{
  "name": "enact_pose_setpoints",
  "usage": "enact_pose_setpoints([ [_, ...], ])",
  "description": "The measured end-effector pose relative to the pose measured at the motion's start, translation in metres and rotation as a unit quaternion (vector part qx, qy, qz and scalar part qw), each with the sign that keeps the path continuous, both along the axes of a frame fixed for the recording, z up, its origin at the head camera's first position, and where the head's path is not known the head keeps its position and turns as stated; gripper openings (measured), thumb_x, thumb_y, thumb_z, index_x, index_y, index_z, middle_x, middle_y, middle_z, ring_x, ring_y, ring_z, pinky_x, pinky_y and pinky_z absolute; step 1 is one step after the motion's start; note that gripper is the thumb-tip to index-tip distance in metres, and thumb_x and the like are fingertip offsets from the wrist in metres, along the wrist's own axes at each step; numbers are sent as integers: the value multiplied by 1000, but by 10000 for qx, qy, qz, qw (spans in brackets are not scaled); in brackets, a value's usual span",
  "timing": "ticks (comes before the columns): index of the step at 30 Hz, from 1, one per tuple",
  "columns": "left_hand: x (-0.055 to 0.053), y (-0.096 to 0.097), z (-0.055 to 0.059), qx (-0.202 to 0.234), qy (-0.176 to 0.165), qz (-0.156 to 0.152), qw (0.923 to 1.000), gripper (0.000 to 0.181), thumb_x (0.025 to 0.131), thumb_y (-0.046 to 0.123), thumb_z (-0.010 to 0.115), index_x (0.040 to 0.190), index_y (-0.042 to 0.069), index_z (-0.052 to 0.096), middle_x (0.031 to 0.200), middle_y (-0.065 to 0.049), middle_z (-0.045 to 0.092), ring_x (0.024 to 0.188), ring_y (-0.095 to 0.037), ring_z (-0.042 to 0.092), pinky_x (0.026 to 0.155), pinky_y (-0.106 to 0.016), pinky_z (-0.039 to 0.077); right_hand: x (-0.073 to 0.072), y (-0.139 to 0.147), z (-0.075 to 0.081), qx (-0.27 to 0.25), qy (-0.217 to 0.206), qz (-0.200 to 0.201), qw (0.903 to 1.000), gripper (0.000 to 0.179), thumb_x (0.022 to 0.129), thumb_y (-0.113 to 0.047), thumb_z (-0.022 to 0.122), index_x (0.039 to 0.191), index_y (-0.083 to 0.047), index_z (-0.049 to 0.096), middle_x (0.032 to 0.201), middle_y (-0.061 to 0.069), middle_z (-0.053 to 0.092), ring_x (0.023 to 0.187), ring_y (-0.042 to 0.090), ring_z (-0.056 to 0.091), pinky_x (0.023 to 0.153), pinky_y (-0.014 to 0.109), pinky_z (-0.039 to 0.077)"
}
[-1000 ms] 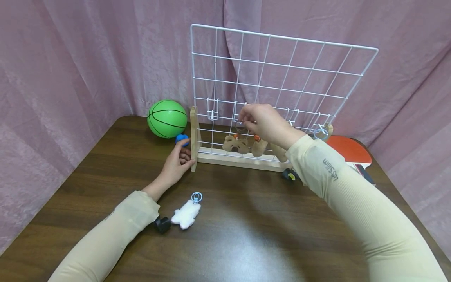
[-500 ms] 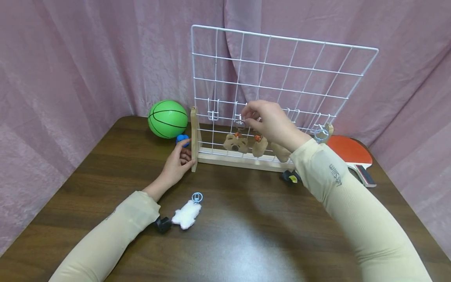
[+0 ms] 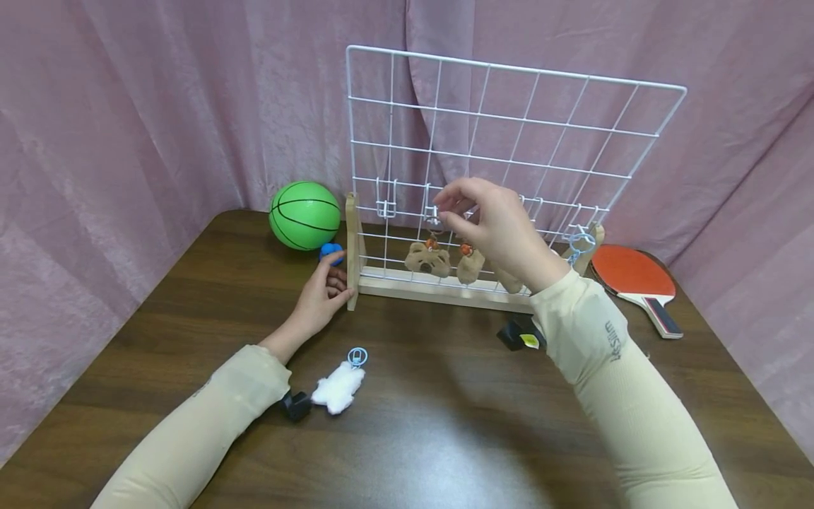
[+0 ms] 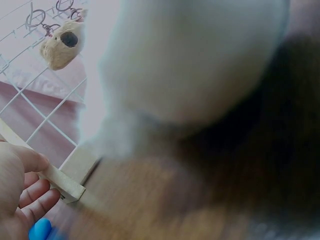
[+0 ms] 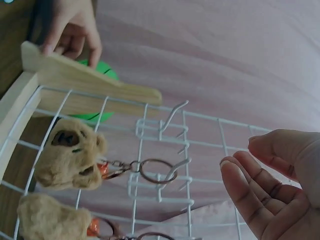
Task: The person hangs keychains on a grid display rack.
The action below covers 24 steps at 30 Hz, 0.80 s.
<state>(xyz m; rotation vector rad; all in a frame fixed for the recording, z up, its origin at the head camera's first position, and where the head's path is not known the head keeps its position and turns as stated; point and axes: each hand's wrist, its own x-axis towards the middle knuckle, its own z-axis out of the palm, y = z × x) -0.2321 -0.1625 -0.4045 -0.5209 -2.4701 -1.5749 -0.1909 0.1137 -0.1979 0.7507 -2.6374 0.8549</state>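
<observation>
A white wire grid point(image 3: 509, 141) stands in a wooden base point(image 3: 439, 290) on the brown table. A brown bear keychain point(image 3: 429, 258) point(image 5: 67, 152) hangs by its ring point(image 5: 155, 171) from a hook on the grid, with a second brown plush point(image 3: 469, 265) beside it. My right hand point(image 3: 490, 223) point(image 5: 275, 180) hovers just in front of the hooks, fingers relaxed and holding nothing. My left hand point(image 3: 321, 293) point(image 4: 17, 195) rests against the base's left wooden upright point(image 3: 351, 247), thumb on the wood. A white plush keychain point(image 3: 337, 387) lies on the table near my left forearm.
A green ball point(image 3: 304, 215) and a small blue thing point(image 3: 331, 251) sit left of the grid. A red paddle point(image 3: 636, 279) lies at the right. A small black item point(image 3: 518, 336) lies before the base. Pink curtains enclose the table.
My right hand has let go of the bear keychain's ring, which now hangs on the hook, and drawn back slightly with fingers spread. The left hand has not moved.
</observation>
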Motion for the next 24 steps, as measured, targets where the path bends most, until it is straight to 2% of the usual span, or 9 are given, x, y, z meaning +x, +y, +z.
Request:
enact_pose_setpoints([
  [6,0,-1,-1,-49,30,20,10000,69,86,-6,65,145,6,31,108,-23,55,90,-30,58,71,-14,48,10,-2,-7,-275,291,111,9991,17,90,-7,64,107,-7,66,102,5,69,91,16,64,75,30,54],
  [11,-2,-1,-3,-24,30,18,10000,69,86,-5,65,145,7,31,108,-23,55,90,-30,58,71,-13,48,21,-5,-17,-652,432,422,9960,17,89,-6,66,106,-4,67,100,6,71,85,14,66,72,26,55],
  [20,-1,-2,-4,-47,-1,6,10000,69,87,-3,65,146,6,30,108,-24,54,91,-30,58,71,-15,49,35,-9,-34,-962,361,640,9926,17,88,-5,67,106,-3,67,99,7,71,78,13,64,68,22,54],
  [24,-2,-2,-3,-26,-44,10,10000,69,87,-3,65,146,7,31,108,-23,55,91,-30,58,72,-14,49,40,-11,-42,-1051,233,705,9917,18,89,-7,67,106,-4,67,100,6,71,80,13,64,69,22,54],
])
